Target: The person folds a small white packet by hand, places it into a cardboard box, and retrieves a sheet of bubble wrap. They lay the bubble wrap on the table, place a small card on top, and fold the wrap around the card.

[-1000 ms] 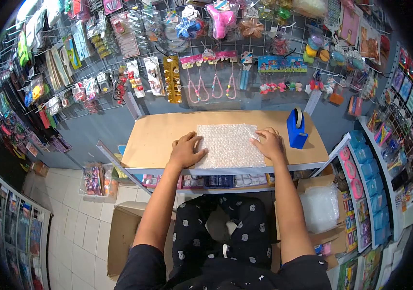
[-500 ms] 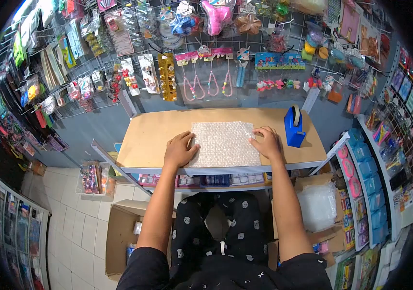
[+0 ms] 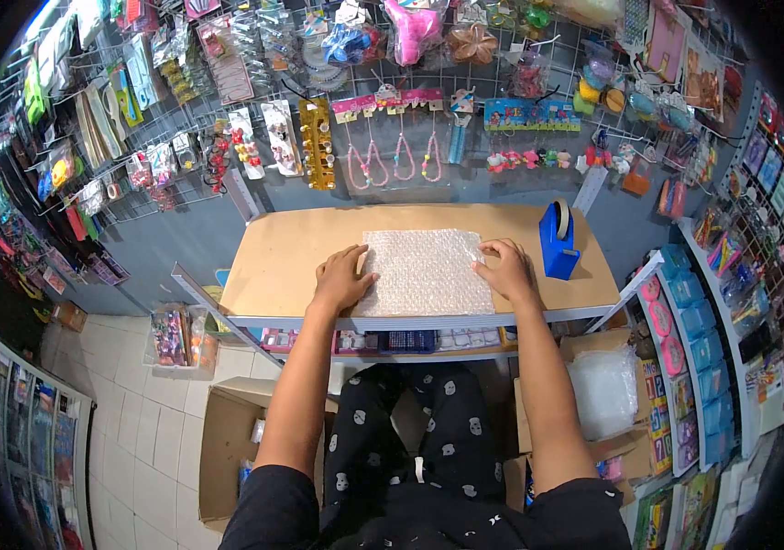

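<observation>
A sheet of bubble wrap (image 3: 427,272) lies flat on the wooden shelf top (image 3: 296,234) in front of me. At its left edge rests my left hand (image 3: 340,279), fingers spread and thumb touching the wrap. My right hand (image 3: 506,271) is at the opposite edge, fingers loosely bent, with the thumb on the wrap. Neither hand lifts the sheet. Beyond my right hand stands a blue tape dispenser (image 3: 557,246) with a roll of tape in it.
Packaged accessories (image 3: 396,151) hang on a wire grid behind the shelf. A cardboard box (image 3: 227,449) sits on the floor at left, near a clear plastic bin (image 3: 181,353). At right are another box with clear plastic packs (image 3: 603,390) and shelves of blue containers (image 3: 699,344).
My hands and the bubble wrap stay in almost the same place. My legs have shifted slightly.
</observation>
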`<state>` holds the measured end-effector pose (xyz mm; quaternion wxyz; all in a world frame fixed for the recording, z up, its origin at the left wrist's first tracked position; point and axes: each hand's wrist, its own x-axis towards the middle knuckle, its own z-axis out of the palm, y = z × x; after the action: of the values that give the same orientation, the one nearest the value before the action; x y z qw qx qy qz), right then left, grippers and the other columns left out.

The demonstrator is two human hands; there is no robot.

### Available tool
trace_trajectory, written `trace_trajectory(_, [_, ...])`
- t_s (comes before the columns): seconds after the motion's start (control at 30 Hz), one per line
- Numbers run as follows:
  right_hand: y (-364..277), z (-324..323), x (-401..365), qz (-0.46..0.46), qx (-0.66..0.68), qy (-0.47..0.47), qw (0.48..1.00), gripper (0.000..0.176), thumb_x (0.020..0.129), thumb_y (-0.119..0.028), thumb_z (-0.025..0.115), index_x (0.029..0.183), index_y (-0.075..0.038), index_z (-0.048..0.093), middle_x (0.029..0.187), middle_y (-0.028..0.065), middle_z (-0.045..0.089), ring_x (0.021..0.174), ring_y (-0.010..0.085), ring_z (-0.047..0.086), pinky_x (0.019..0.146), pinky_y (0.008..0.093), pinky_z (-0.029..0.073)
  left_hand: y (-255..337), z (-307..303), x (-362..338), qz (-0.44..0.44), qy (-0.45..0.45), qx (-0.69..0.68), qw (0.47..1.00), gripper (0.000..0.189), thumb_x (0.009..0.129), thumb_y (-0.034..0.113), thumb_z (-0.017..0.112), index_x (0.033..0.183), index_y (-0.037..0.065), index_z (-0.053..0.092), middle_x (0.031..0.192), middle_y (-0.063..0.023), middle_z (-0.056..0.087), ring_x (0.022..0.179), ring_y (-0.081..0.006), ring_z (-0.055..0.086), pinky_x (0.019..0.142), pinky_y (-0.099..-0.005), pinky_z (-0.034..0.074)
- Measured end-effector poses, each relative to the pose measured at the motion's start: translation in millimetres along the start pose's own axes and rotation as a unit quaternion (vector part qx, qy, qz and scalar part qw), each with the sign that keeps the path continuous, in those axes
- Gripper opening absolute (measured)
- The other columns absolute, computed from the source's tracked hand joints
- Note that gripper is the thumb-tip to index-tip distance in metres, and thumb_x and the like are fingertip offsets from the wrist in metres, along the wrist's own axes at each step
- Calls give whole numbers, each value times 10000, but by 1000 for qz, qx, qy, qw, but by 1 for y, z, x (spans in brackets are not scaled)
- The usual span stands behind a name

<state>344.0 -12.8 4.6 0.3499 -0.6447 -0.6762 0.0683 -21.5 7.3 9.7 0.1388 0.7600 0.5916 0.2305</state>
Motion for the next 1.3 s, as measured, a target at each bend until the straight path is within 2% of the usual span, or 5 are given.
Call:
trace_trajectory(0.33, [-2,-1,-3,-14,0,11,1000,399,780,-360,874,1103,-157,758,1202,51,712,1182,271,650,1034,429,492,18,-13,5,-126,-48,36,990,857,815,512,836,1554,234,503,1673,-173,355,1576,-361,233,1196,-619,158])
trace_trajectory(0.57, [3,3,-3,-32,7,27,999,366,794,-367,860,1060,-135,765,1159,56,725,1153,279,661,1011,429,505,8,5,-14,-31,24,116,992,653,962,529,651,1525,224,520,1639,-120,426,1541,-366,325,1202,-647,224])
trace_trajectory(0.77, [3,5,-4,-35,6,40,999,357,814,-392,840,1057,-139,775,1157,58,727,1154,282,661,1009,430,503,4,3,-15,-15,36,67,997,505,994,544,598,1416,268,628,1576,-105,511,1516,-406,365,1206,-672,220])
trace_trajectory(0.93, [-2,-1,-11,-103,-6,24,994,352,816,-402,838,1053,-147,786,1152,57,720,1157,283,659,1010,427,504,7,0,-17,-21,32,61,997,505,962,534,617,1395,278,663,1587,-102,505,1523,-416,355,1214,-669,216])
trace_trajectory(1.3, [-10,-4,-12,-59,32,44,997,253,829,-336,831,920,-105,784,1064,89,720,1058,301,680,951,415,531,2,3,-15,-11,28,62,998,590,865,463,656,1427,282,647,1605,-113,485,1538,-427,330,1230,-666,194])
